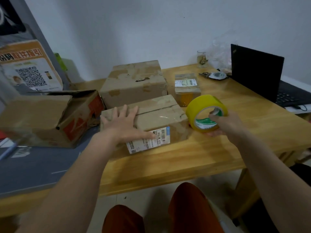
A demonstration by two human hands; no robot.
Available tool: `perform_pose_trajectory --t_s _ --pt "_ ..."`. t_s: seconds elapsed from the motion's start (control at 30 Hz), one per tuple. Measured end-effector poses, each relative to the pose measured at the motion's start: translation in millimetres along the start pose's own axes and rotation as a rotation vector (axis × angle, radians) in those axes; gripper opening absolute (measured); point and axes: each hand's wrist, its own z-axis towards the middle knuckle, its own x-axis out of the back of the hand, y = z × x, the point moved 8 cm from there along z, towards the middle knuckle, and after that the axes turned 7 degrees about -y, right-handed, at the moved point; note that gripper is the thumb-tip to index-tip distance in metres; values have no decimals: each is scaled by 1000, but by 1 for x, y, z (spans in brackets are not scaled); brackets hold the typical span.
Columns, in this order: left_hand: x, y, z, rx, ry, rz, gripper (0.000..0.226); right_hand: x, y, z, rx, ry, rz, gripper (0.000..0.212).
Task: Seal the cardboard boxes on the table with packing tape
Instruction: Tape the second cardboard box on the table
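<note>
1. Head view, hands: left hand (122, 125) lies flat with fingers spread on the top of the nearest cardboard box (161, 118), thumb reaching down over its shipping label (149, 139). Right hand (223, 124) grips the yellow tape roll (206, 112), thumb hooked into the core and fingers under the rim, just right of that box and above the wooden table (218, 148).
2. Head view, boxes: the nearest box's flaps meet along a seam. Behind it sits a larger box (134, 81); to the right, a small box (186, 88) with a label. An open, torn box (50, 118) stands at the left.
3. Head view, rest: a black laptop (259, 73), a glass (202, 58) and keys (213, 75) occupy the table's far right.
</note>
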Motion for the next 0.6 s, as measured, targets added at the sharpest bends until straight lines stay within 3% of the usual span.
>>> perform_pose_trajectory --t_s 0.1,0.2,0.37,0.47,0.6 --pt "-2 -2 0 -38 68 8 134 -6 0 2 -24 24 41 13" --pt "-2 -12 0 -87 111 -15 144 -18 5 1 -77 8 184 26" --pt "3 -42 -8 -134 225 -231 139 -56 -13 -7 -79 -97 481 28" --pt "4 -58 -17 -157 295 -360 133 -79 -42 -15 -22 -245 702 42" --pt "4 -74 -25 -186 362 -549 141 -126 -70 -42 43 -424 839 51"
